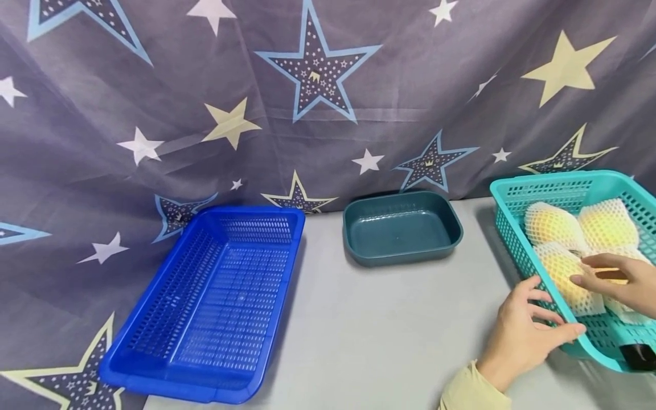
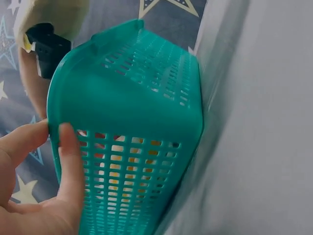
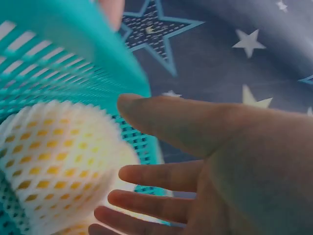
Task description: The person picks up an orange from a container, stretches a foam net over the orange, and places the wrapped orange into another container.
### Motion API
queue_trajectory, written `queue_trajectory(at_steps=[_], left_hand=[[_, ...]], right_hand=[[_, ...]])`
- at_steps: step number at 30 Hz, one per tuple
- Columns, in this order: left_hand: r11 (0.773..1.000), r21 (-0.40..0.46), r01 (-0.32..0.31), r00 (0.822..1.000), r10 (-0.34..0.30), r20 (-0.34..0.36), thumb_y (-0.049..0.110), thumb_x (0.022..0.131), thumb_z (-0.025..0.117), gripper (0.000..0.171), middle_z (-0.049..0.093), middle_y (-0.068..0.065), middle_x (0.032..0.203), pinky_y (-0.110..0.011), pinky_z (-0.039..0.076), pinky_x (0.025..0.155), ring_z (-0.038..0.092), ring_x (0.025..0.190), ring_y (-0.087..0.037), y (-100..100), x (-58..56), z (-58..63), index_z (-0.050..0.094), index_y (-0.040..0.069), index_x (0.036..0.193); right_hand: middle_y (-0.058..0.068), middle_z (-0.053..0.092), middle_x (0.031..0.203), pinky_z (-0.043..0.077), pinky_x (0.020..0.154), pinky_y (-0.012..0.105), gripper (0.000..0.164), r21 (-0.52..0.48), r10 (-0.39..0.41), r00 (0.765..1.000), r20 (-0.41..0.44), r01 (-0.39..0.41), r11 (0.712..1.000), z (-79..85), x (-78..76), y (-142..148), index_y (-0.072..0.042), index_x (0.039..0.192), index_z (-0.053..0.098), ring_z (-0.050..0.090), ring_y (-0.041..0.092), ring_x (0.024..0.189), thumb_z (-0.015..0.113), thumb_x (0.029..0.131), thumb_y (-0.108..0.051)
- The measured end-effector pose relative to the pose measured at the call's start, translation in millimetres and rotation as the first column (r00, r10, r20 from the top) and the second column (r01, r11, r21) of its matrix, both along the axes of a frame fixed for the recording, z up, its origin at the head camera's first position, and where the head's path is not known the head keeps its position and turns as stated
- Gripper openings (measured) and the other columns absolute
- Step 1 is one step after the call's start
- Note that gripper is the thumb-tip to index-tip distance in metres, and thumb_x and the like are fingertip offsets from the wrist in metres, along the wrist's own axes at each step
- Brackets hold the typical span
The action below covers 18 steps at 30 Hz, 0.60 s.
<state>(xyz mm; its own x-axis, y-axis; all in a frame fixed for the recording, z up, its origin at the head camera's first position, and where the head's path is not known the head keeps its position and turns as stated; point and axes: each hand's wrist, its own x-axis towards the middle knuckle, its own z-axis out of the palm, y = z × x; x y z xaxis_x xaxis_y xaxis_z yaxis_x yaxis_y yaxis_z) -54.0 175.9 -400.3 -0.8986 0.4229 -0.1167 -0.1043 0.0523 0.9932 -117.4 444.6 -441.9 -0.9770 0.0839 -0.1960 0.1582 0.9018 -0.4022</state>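
Note:
Several yellow fruits [image 1: 564, 279], each wrapped in a white foam net, lie in a turquoise plastic basket [image 1: 523, 239] at the right. My left hand [image 1: 528, 333] holds the basket's rim near its front left corner, thumb on the rim and fingers along the outer wall. In the left wrist view, the left hand [image 2: 54, 181] has the rim between thumb and finger. Over the fruits is my right hand [image 1: 625, 282], its fingers spread and nearly straight. A netted fruit [image 3: 63, 166] sits close to those fingertips in the right wrist view; whether they touch it I cannot tell.
A blue perforated basket [image 1: 294, 273] stands at the left, with nothing in it. Between the two baskets, towards the back, sits a dark green tray [image 1: 400, 228]. A star-patterned cloth [image 1: 318, 154] hangs behind the grey table [image 1: 359, 341]. A small black object [image 1: 638, 357] shows at the turquoise basket's front rim.

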Motion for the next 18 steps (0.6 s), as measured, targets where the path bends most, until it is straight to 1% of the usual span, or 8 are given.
queue_trajectory(at_steps=[4,5,7,9,11,12,15,18], left_hand=[[0.998,-0.063,0.008,0.989,-0.017,-0.150,0.022,0.085,0.068,0.059,0.048,0.021,0.107,-0.013,0.046,0.058,0.054,0.073,0.008,-7.5,-1.3,0.0,0.036,0.027,0.135],[0.996,-0.086,0.012,0.980,-0.029,-0.196,0.023,0.086,0.066,0.057,0.048,0.020,0.108,-0.011,0.045,0.060,0.053,0.075,0.009,-10.5,-2.8,1.2,0.036,0.026,0.135],[0.990,-0.140,0.010,0.960,-0.048,-0.276,0.026,0.088,0.063,0.054,0.047,0.018,0.109,-0.008,0.044,0.061,0.052,0.077,0.011,-17.0,-6.5,5.6,0.037,0.025,0.135],[0.978,-0.208,-0.005,0.928,-0.073,-0.366,0.029,0.089,0.061,0.052,0.047,0.017,0.110,-0.005,0.041,0.062,0.051,0.077,0.012,-25.2,-11.9,11.2,0.037,0.024,0.135],[0.964,-0.263,-0.042,0.890,-0.084,-0.448,0.031,0.090,0.060,0.050,0.048,0.015,0.111,-0.003,0.040,0.064,0.050,0.079,0.013,-33.5,-16.9,17.4,0.039,0.023,0.134],[0.956,-0.285,-0.067,0.870,-0.084,-0.486,0.031,0.090,0.060,0.049,0.048,0.015,0.111,-0.003,0.039,0.065,0.050,0.079,0.013,-38.9,-18.8,19.7,0.040,0.023,0.134],[0.928,-0.339,-0.153,0.799,-0.086,-0.595,0.030,0.090,0.060,0.046,0.050,0.011,0.112,-0.001,0.037,0.069,0.051,0.084,0.013,-59.0,-22.7,22.8,0.043,0.020,0.132],[0.897,-0.379,-0.227,0.745,-0.090,-0.661,0.031,0.089,0.060,0.045,0.051,0.010,0.115,-0.004,0.037,0.075,0.052,0.091,0.010,-82.0,-25.3,23.9,0.045,0.019,0.130]], right_hand=[[0.037,0.034,0.126,0.043,0.067,0.056,0.080,-0.007,-0.038,0.986,-0.163,0.038,0.999,27.9,8.8,-26.2,0.004,0.138,0.031,0.036,0.053,0.106,0.057,0.086,-0.050],[0.032,0.033,0.131,0.045,0.074,0.051,0.075,-0.020,-0.042,0.978,-0.203,0.038,0.999,35.5,10.6,-34.8,-0.006,0.142,0.030,0.035,0.049,0.110,0.056,0.087,-0.049],[0.030,0.033,0.133,0.042,0.081,0.052,0.067,-0.080,-0.034,0.963,-0.268,0.013,0.997,53.9,13.7,-54.8,-0.008,0.142,0.031,0.033,0.048,0.115,0.057,0.089,-0.041],[0.010,0.038,0.136,0.040,0.091,0.030,0.056,-0.098,-0.022,0.934,-0.357,-0.014,0.995,64.0,17.2,-71.5,-0.023,0.139,0.035,0.035,0.033,0.123,0.057,0.090,-0.037],[-0.003,0.042,0.132,0.034,0.091,0.014,0.050,-0.136,0.000,0.907,-0.422,-0.064,0.989,80.2,23.6,-90.3,-0.020,0.135,0.043,0.036,0.012,0.126,0.060,0.090,-0.030],[-0.001,0.045,0.129,0.033,0.091,0.013,0.048,-0.165,0.019,0.892,-0.452,-0.105,0.981,90.4,27.9,-101.6,-0.013,0.133,0.047,0.038,0.005,0.121,0.062,0.089,-0.024],[-0.003,0.053,0.116,0.028,0.076,-0.001,0.039,-0.163,0.073,0.830,-0.553,-0.193,0.967,111.2,42.2,-136.5,-0.013,0.122,0.056,0.036,-0.017,0.101,0.067,0.085,-0.015],[0.001,0.058,0.108,0.032,0.077,-0.001,0.035,-0.165,0.143,0.798,-0.585,-0.290,0.943,127.3,52.8,-171.9,-0.013,0.114,0.061,0.043,-0.013,0.097,0.071,0.080,-0.008]])
